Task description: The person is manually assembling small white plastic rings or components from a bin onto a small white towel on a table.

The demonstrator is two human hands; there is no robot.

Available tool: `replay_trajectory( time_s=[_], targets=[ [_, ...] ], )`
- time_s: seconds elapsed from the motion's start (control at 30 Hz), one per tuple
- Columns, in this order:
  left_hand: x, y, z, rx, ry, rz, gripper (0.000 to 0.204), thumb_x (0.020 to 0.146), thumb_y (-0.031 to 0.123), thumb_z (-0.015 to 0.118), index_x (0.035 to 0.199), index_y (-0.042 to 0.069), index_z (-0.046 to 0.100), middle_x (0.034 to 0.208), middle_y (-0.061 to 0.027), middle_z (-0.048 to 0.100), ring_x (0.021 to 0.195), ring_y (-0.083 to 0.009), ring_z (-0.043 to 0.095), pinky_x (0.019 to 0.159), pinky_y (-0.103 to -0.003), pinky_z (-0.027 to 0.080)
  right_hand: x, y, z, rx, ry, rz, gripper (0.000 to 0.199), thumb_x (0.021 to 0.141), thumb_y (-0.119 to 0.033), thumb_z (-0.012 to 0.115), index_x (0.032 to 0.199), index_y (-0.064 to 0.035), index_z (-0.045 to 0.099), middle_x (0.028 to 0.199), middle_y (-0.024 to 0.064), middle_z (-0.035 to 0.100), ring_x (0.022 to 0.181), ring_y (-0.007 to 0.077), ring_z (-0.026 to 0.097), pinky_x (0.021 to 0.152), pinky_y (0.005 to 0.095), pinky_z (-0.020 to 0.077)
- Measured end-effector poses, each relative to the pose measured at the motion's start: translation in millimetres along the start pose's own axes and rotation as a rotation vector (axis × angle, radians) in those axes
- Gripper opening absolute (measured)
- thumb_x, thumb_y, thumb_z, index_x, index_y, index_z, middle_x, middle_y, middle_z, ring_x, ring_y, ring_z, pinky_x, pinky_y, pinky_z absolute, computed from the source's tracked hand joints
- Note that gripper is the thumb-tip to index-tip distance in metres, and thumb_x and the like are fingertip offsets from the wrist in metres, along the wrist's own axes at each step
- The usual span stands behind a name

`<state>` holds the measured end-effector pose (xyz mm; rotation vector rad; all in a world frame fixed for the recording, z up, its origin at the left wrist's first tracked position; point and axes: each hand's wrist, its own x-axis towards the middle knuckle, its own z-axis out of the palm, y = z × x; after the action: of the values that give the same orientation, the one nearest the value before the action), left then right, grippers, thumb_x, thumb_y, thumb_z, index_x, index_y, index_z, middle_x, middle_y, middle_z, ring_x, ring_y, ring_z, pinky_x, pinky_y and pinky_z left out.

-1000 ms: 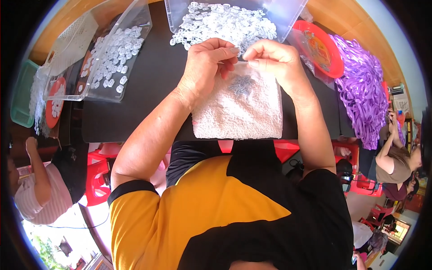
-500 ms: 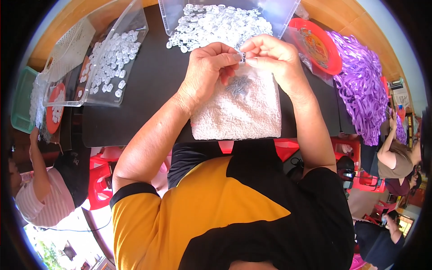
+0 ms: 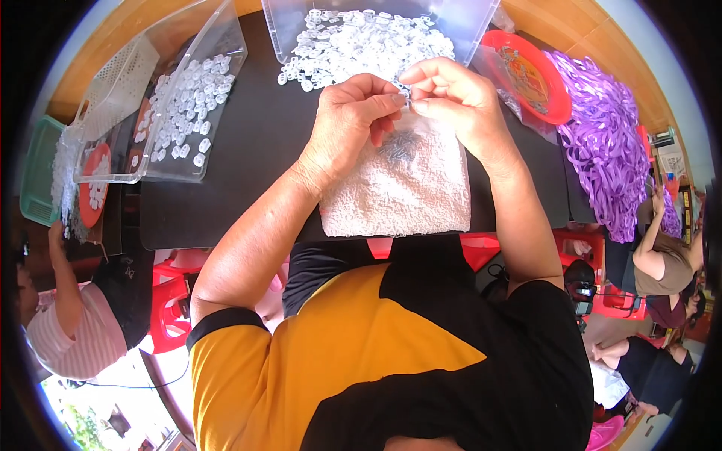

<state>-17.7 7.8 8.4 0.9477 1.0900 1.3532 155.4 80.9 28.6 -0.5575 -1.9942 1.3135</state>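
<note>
My left hand (image 3: 350, 124) and my right hand (image 3: 466, 109) meet above a folded white towel (image 3: 395, 199), fingertips almost touching. Between them is a small whitish plastic piece (image 3: 406, 92), mostly covered by the fingers. The left thumb and forefinger pinch it from one side, while the right thumb and forefinger close on it from the other. A little heap of thin grey metal pins (image 3: 398, 145) lies on the towel just below the hands. Beyond them, many small white plastic pieces with holes (image 3: 368, 45) spill from a tipped clear bin (image 3: 282, 34).
At left stands another clear bin (image 3: 218, 90) of white pieces, near a green basket (image 3: 37, 180) and a red dish (image 3: 92, 203). To the right are a red plate (image 3: 556, 90) with metal parts and a purple ribbon heap (image 3: 602, 150). Other people (image 3: 75, 331) sit nearby.
My hands stay together over the towel, with only a slight shift of the fingers. A person at the lower right has changed posture.
</note>
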Motion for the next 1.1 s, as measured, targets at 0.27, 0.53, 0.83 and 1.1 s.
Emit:
replay_trajectory(
  time_s=[0.27, 0.53, 0.83, 1.1],
  targets=[
    [-1.8, 2.0, 1.9, 0.058, 0.012, 0.01, 0.012, 0.088, 0.011, 0.065, 0.089, -0.001, 0.063, 0.073, -0.0054, 0.062, 0.059, -0.01, 0.055, 0.052, -0.023, 0.042, 0.0, 1.1, 0.8, -0.035, 0.026, -0.063, 0.024, 0.079, 0.004, 0.06, 0.103, -0.001, 0.062, 0.079, -0.0002, 0.058, 0.075, 0.0053, 0.054, 0.069, 0.02, 0.0441],
    [-1.4, -1.7, 2.6, 0.091, 0.031, 0.015, 0.012, 0.088, 0.011, 0.065, 0.089, 0.0, 0.063, 0.073, -0.0044, 0.062, 0.059, -0.0091, 0.054, 0.053, -0.022, 0.041, 1.5, 7.5, 4.7, 0.004, 0.065, -0.054, 0.022, 0.08, 0.006, 0.06, 0.101, -0.001, 0.063, 0.083, -0.0002, 0.06, 0.077, 0.0056, 0.055, 0.072, 0.0204, 0.0456],
    [-5.4, -12.2, 9.7, 0.017, 0.106, -0.013, 0.01, 0.09, 0.009, 0.063, 0.09, 0.0, 0.06, 0.071, -0.0019, 0.059, 0.057, -0.0065, 0.052, 0.047, -0.021, 0.042, -2.8, 18.9, 22.1, 0.007, 0.138, -0.062, 0.015, 0.081, 0.008, 0.06, 0.094, -0.0006, 0.061, 0.086, 0.0017, 0.066, 0.08, 0.0083, 0.061, 0.075, 0.0228, 0.0491],
    [-2.5, -6.9, 8.2, -0.037, 0.157, -0.013, 0.008, 0.09, 0.007, 0.063, 0.089, 0.0, 0.06, 0.071, -0.0023, 0.058, 0.055, -0.0074, 0.051, 0.046, -0.022, 0.041, 2.9, 10.9, 19.4, 0.039, 0.241, -0.082, 0.011, 0.088, -0.001, 0.062, 0.099, -0.0006, 0.063, 0.089, 0.0032, 0.067, 0.086, 0.0085, 0.06, 0.077, 0.0234, 0.0493]
  ],
)
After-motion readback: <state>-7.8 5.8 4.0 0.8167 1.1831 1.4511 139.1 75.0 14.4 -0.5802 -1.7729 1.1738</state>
